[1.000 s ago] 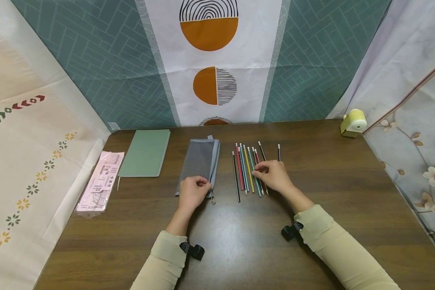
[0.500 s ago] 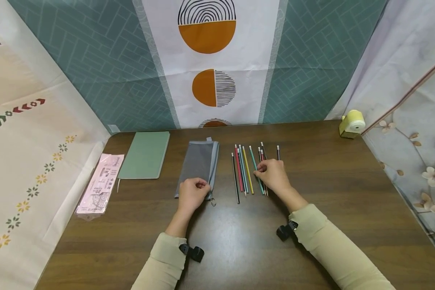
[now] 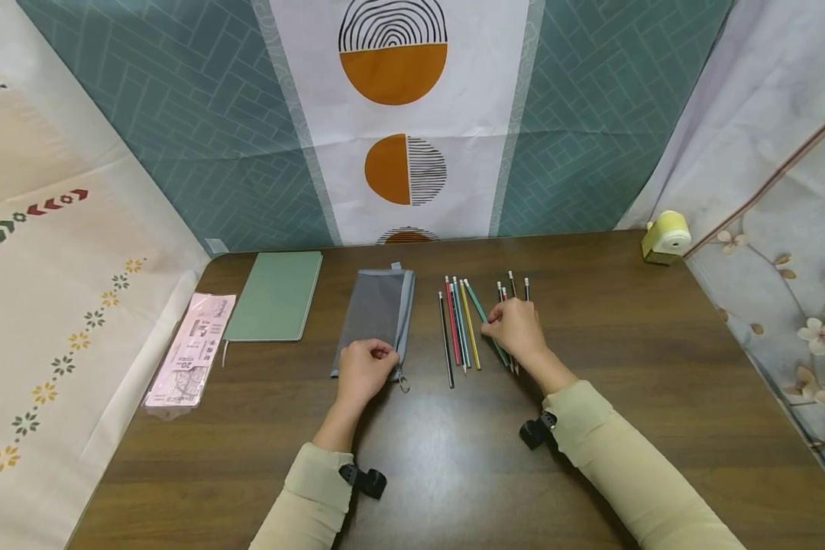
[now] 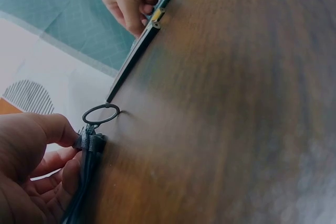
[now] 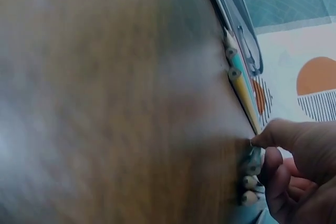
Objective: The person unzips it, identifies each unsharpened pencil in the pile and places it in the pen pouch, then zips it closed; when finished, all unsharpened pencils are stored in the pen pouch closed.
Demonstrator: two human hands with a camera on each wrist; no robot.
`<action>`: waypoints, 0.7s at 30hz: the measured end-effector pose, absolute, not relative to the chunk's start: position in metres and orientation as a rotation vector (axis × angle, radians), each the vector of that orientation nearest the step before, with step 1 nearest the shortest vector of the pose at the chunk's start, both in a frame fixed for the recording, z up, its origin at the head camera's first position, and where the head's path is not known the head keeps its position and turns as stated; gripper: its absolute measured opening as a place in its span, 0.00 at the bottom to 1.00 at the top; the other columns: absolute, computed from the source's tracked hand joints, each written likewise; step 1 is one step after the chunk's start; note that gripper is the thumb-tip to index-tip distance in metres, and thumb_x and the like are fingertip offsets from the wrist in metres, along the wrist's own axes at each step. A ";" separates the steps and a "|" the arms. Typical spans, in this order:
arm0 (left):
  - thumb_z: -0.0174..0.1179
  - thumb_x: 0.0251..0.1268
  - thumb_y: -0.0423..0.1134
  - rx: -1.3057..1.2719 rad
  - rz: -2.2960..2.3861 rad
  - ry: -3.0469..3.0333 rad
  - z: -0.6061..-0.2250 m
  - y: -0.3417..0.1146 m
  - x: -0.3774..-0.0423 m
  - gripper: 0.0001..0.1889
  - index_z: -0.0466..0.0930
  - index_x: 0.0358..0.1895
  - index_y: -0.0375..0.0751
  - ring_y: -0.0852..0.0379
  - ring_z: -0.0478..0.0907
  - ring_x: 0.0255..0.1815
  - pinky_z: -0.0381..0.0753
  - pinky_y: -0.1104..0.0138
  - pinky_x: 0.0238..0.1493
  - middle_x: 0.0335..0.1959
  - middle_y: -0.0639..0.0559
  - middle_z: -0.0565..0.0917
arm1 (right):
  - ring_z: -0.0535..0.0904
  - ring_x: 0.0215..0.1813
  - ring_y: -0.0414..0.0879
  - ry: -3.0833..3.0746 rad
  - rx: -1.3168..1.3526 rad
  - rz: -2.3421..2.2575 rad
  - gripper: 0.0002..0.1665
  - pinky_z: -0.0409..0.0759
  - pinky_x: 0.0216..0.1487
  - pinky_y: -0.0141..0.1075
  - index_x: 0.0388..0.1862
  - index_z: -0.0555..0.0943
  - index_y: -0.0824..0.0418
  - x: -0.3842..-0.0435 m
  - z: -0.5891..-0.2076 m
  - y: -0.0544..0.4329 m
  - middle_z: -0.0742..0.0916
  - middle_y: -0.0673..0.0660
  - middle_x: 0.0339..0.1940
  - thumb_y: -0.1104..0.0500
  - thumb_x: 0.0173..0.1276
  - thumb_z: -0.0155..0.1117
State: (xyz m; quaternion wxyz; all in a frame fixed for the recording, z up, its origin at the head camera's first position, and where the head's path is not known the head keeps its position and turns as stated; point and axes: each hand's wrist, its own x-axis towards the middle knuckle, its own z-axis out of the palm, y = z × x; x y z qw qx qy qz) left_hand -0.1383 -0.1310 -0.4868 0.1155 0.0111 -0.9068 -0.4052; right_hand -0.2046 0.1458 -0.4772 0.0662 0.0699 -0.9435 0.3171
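Note:
A grey zip pencil case [image 3: 374,305] lies flat at the table's middle. My left hand [image 3: 366,370] pinches its near corner by the zip end, where a metal ring hangs; the left wrist view shows thumb and fingers on the fabric [image 4: 94,142]. To the right, my right hand [image 3: 517,330] pinches a green pencil [image 3: 477,302], which slants with its eraser end to the far left. Under and past that hand lie several more pencils, partly hidden; their sharpened tips show in the right wrist view. A row with a yellow pencil [image 3: 470,332] and a black pencil [image 3: 446,344] lies between case and hand.
A green notebook [image 3: 275,298] and a pink package [image 3: 191,351] lie on the left of the wooden table [image 3: 454,473]. At the back right corner stands a yellow pencil sharpener [image 3: 665,237]. Patterned cloths hang behind and along both sides.
The green pencil has come apart from the row and its eraser end has swung left. Pencils under the right hand have shifted right. The left hand stays on the pencil case.

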 end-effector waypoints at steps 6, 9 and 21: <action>0.66 0.49 0.32 0.028 -1.186 -2.650 -0.484 -0.130 -0.137 0.02 0.88 0.25 0.40 0.59 0.79 0.22 0.79 0.62 0.29 0.19 0.54 0.84 | 0.86 0.31 0.51 -2.856 0.260 1.016 0.08 0.82 0.43 0.50 0.28 0.87 0.67 -0.210 -0.478 0.152 0.89 0.57 0.24 0.62 0.52 0.73; 0.66 0.49 0.32 0.021 -1.186 -2.636 -0.482 -0.130 -0.137 0.03 0.88 0.25 0.39 0.59 0.79 0.21 0.79 0.62 0.28 0.18 0.54 0.84 | 0.86 0.31 0.49 -2.876 0.271 1.074 0.09 0.82 0.43 0.48 0.31 0.88 0.68 -0.211 -0.478 0.155 0.89 0.57 0.26 0.62 0.54 0.72; 0.66 0.50 0.31 0.015 -1.157 -2.607 -0.478 -0.127 -0.138 0.03 0.88 0.25 0.39 0.59 0.79 0.21 0.80 0.62 0.29 0.19 0.54 0.84 | 0.87 0.28 0.48 -2.915 0.187 1.527 0.16 0.86 0.34 0.38 0.48 0.84 0.74 -0.212 -0.470 0.158 0.90 0.66 0.40 0.64 0.67 0.64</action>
